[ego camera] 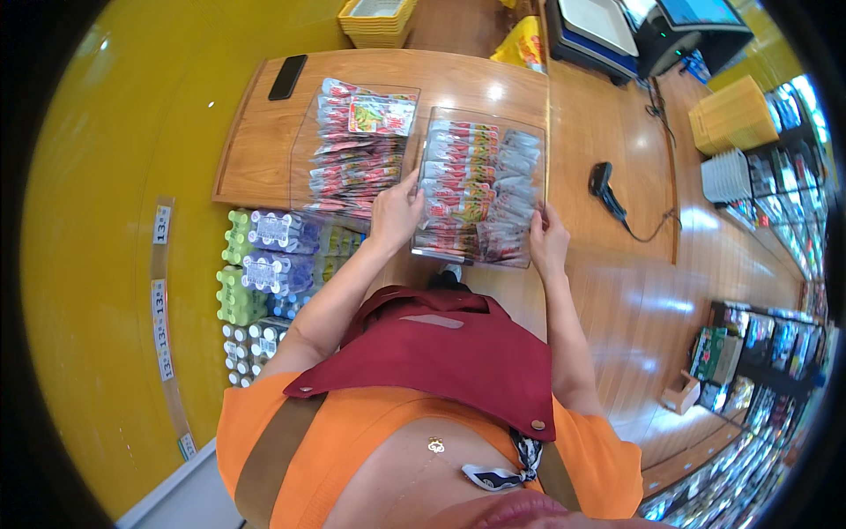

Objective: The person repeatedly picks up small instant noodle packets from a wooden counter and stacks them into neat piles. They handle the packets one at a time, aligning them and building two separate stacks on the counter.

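A clear plastic tray (443,255) of small snack packets is held between my two hands. My left hand (398,210) grips its left side, thumb along the rim. The fingers of my right hand (550,239) close on the right side near the front corner. Packets with red printing (459,173) fill the tray's left part, and silvery-backed packets (517,168) lie in rows on the right. Beside it, on the wooden counter (261,149), stands a second clear tray (303,155) with similar packets. One loose packet (382,116) lies flat across the top of these.
A black phone (287,77) lies at the counter's far left. To the right are a corded barcode scanner (608,192), a weighing scale (598,26) and a monitor (704,20). Shrink-wrapped bottle packs (281,271) are stacked below left. Yellow baskets (377,26) stand beyond the counter.
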A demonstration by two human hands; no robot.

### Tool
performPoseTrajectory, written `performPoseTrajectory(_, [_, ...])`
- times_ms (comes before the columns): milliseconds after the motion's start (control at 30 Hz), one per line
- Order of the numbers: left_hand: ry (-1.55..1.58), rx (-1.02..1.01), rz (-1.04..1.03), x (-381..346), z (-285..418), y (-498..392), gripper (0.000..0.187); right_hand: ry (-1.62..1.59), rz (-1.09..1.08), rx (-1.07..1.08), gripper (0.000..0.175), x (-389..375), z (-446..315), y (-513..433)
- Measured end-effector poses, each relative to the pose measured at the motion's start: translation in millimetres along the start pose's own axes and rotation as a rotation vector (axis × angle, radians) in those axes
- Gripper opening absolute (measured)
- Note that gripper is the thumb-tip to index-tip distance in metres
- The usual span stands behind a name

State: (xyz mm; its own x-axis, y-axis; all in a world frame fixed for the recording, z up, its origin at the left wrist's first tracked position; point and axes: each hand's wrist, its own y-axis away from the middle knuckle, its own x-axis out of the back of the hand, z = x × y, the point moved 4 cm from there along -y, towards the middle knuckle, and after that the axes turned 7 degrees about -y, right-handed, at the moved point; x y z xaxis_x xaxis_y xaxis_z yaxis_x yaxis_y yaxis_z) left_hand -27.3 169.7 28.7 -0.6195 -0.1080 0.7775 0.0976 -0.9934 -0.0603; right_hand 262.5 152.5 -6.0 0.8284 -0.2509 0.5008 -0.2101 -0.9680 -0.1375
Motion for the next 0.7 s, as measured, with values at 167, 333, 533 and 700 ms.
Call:
performPoseTrajectory(167, [0.020, 0.046, 0.035, -0.4, -4.3, -4.6, 0.041, -0.143, -0.107, -0.052, 0.030, 5.2, -10.1, -37.4])
performPoseTrajectory(333, [0.115, 0.039, 0.020, 7.1, -2.7, -12.2, 0.034, 0.299, -0.124, 0.391, 0.027, -7.0, -46.8, -113.1])
performPoseTrajectory(533, [-0.044, -0.129, 0.312, 58.4, -27.2, -79.2, 0.030, 0.158, -0.204, 0.310, 0.022, -31.2, -71.1, -121.3])
performPoseTrajectory(700, [-0.461, -0.285, 0.239, 56.7, -61.1, -141.9, 0.059, 0.142, -0.204, 0.296, 0.024, -42.1, -93.1, -99.6])
